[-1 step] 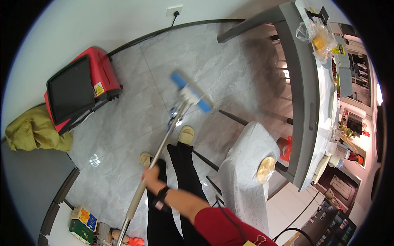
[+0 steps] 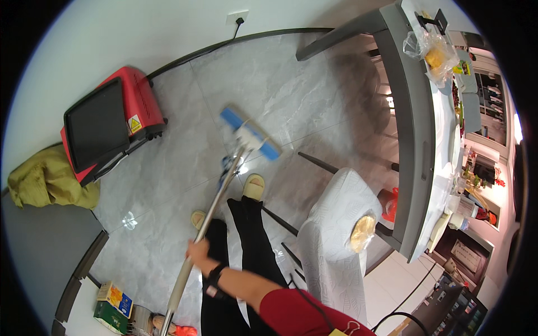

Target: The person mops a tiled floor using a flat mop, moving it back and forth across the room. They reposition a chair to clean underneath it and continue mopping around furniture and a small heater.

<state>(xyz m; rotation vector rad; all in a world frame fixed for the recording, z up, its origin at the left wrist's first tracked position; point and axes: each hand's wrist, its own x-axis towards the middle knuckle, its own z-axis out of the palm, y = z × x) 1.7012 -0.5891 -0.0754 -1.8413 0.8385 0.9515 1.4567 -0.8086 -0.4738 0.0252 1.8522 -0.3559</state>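
Note:
My right hand (image 2: 199,253), with a dark band at the wrist, is closed round the beige grip of a sponge mop's metal pole (image 2: 216,204). The pole slants from the lower left up to the mop's blue sponge head (image 2: 249,134), which is on the grey floor ahead of my feet. A whitish bracket joins sponge and pole, and both are slightly blurred. A small blue-and-white piece (image 2: 227,165) shows beside the pole, too smeared to name. The pole's upper end runs out of view at the lower edge. My left hand is out of sight.
On the left stand a red-and-black machine (image 2: 115,117) and an olive cloth (image 2: 53,179). A white-covered chair (image 2: 339,218) is right of my legs, beside a grey table (image 2: 412,140). Boxes (image 2: 112,308) stand lower left; a cord (image 2: 224,42) runs along the wall.
The mop head has moved a little left and nearer to my feet. My right hand has slid down and left with the pole, still gripping it.

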